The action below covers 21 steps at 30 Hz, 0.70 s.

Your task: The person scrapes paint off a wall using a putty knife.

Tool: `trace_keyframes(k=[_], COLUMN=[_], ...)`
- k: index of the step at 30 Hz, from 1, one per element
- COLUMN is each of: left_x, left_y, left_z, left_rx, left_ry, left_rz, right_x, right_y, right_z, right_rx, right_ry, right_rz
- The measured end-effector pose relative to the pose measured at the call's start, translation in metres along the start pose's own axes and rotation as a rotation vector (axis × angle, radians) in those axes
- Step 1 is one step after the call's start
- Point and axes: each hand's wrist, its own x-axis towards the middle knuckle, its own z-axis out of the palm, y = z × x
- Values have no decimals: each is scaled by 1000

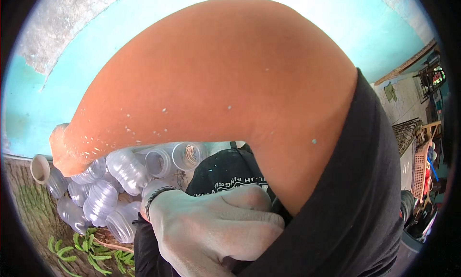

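My right arm, bare below a black sleeve [355, 181], bends across most of the view, very close. Pale specks dot its skin. At the far left the arm ends in my right hand [66, 154], bent over with its fingers hidden, beside a white round rim [40, 169] among plastic containers. Low in the middle is my left hand [216, 226], dusty pale, with a dark braided bracelet [156, 200] at the wrist. Its fingers are curled in against black cloth, and their tips are out of sight. Behind it lies black fabric [221, 169] with white print.
Several clear plastic jars and bottles [101, 200] lie heaped at the left, by rough bark-like ground [21, 195] and a green leafy plant [89, 253]. A turquoise wall [96, 46] stands behind. At the right are an orange-brown basket [419, 173] and a metal rack [406, 133].
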Motion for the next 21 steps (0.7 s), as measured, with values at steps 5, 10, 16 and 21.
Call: trace_keyframes(k=[5,10,16,21], left_x=[-2,-2,-6,-29], left_y=[3,6,8,-7], left_z=[3,2,-9,-33], left_rx=[29,100,205,264], left_ry=[11,59,102,189], left_rz=[17,21,-35,-421], right_x=[-5,-8,-27,-117], right_y=[0,-2,0,-14], right_z=[5,7,14,27], right_rx=[10,31,133,281], right_ry=[-10,-34,-66,272], right_rz=[21,55,186,560])
